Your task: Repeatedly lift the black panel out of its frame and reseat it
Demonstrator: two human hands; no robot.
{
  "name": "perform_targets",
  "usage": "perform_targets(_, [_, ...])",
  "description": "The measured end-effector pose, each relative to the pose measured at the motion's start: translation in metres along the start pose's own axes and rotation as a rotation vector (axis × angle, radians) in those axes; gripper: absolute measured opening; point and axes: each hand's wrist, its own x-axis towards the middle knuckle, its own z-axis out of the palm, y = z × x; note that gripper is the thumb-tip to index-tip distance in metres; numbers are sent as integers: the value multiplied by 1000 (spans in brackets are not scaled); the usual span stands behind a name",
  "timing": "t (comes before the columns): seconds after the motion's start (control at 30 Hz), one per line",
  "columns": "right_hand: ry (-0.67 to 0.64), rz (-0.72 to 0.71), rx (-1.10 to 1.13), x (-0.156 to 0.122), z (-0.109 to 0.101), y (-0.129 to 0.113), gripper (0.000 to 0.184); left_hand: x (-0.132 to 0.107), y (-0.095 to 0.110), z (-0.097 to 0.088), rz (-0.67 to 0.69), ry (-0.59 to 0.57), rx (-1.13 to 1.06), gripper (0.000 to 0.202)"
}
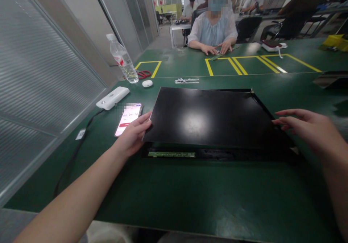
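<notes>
A thin, glossy black display panel (pixel 176 116) is tilted over a black frame (pixel 231 154), its left side raised. My left hand (pixel 134 132) grips the panel's left edge, thumb on top and the other fingers underneath. At the opposite side is my right hand (pixel 301 125), fingers stretched out and slightly apart, the tips at the right edge; whether they touch it I cannot tell. Along the frame's near side shows a narrow green circuit board (pixel 171 154). The panel hides most of the frame's inside.
Left of the panel lie a phone (pixel 128 119) with a running timer, a white power bank (pixel 113 98) with a black cable, a water bottle (pixel 123 60), a white earbud case (pixel 147 83) and red-handled scissors (pixel 144 74). Across the green table (pixel 190 192) sits a co-worker (pixel 213 29).
</notes>
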Motion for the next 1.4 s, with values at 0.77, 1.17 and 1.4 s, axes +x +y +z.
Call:
perform_targets(0.77, [-40, -36, -197, -5, -4, -10, 28, -2, -5, 5, 41, 64, -18, 49])
perform_targets(1.17, [-118, -64, -159, 1, 1, 1, 40, -2, -4, 5, 38, 102, 15, 50])
perform_targets(1.4, [-99, -67, -185, 2, 0, 2, 38, -2, -4, 5, 32, 80, 53, 52])
